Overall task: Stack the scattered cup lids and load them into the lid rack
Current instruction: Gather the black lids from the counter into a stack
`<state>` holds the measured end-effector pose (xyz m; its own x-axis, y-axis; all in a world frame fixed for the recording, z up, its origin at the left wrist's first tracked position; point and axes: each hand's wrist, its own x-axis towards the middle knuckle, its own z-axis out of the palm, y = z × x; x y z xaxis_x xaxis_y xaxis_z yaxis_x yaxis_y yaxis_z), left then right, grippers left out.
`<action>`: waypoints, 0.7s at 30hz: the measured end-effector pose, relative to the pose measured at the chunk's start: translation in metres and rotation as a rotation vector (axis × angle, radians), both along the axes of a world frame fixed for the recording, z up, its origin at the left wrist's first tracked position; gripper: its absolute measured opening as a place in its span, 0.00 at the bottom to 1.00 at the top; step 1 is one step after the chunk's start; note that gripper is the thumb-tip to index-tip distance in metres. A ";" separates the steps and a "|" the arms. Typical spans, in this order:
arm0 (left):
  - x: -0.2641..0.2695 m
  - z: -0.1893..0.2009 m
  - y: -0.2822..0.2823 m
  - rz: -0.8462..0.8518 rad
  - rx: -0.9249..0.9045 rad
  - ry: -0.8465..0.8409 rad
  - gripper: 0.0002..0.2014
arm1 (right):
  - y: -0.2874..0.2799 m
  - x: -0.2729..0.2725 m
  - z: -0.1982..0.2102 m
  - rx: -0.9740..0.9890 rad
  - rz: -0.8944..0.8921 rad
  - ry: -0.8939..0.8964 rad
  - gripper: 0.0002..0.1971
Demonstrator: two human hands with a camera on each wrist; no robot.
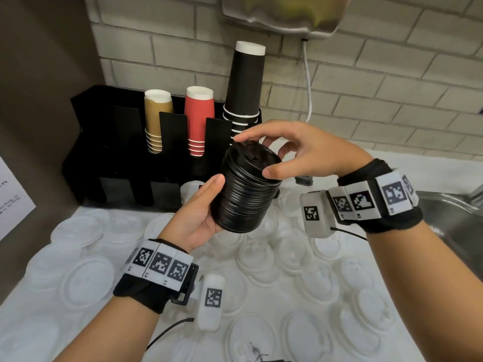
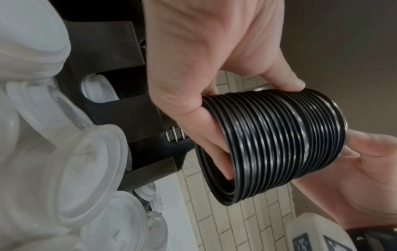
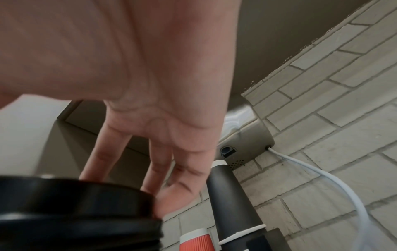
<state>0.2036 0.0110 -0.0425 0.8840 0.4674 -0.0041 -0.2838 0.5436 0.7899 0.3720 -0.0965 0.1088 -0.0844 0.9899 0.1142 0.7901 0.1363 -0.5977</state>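
Observation:
A tall stack of black cup lids (image 1: 243, 199) is held tilted above the counter. My left hand (image 1: 206, 207) grips its lower side, thumb in front and fingers behind; the left wrist view shows those fingers wrapped round the stack (image 2: 279, 144). My right hand (image 1: 282, 152) caps the top lid, thumb on the near rim and fingertips (image 3: 163, 183) on the far rim of the stack (image 3: 75, 212). The black lid rack (image 1: 117, 163) stands just behind, against the wall. Several clear lids (image 1: 86, 280) lie scattered on the white counter.
The rack's upper row holds gold cups (image 1: 156, 121), red cups (image 1: 199, 118) and tall black cups (image 1: 245, 84). One lower slot shows clear lids (image 1: 190, 192). A steel sink (image 1: 457, 220) lies to the right. A wall unit (image 1: 282, 14) with a white cable hangs above.

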 end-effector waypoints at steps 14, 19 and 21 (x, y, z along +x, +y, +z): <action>-0.004 0.001 0.006 0.073 -0.015 0.010 0.32 | 0.022 0.030 -0.013 0.092 -0.163 0.209 0.14; -0.018 0.001 0.021 0.159 -0.023 -0.028 0.37 | 0.067 0.093 -0.073 -0.309 -0.630 0.029 0.07; -0.023 0.000 0.024 0.185 -0.025 -0.047 0.37 | 0.080 0.106 -0.103 -0.567 -0.591 -0.254 0.20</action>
